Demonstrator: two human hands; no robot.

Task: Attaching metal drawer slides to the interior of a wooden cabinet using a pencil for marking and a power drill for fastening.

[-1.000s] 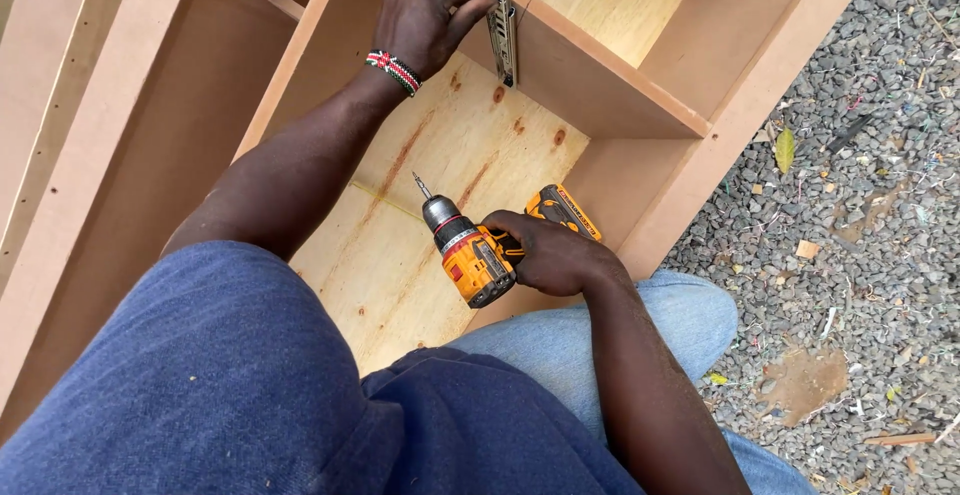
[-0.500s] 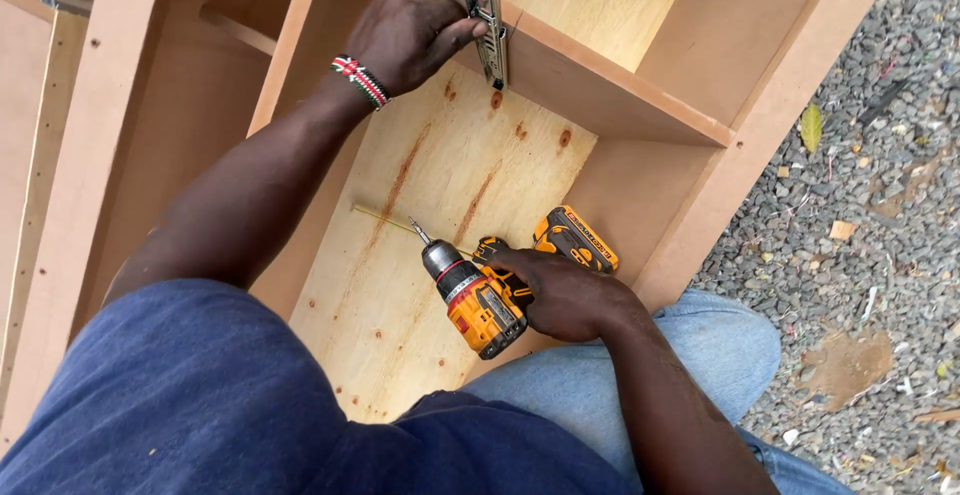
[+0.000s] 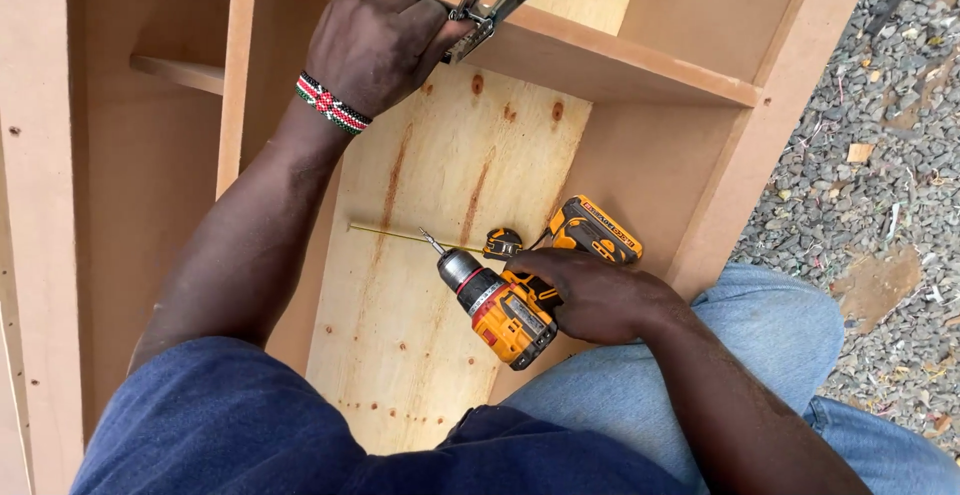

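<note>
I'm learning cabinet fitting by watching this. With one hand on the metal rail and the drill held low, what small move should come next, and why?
Probably raise the drill toward the metal rail. The left hand already pins the rail against the shelf edge, while the right hand holds the drill low over the plywood panel, bit pointing away from the rail.
</note>
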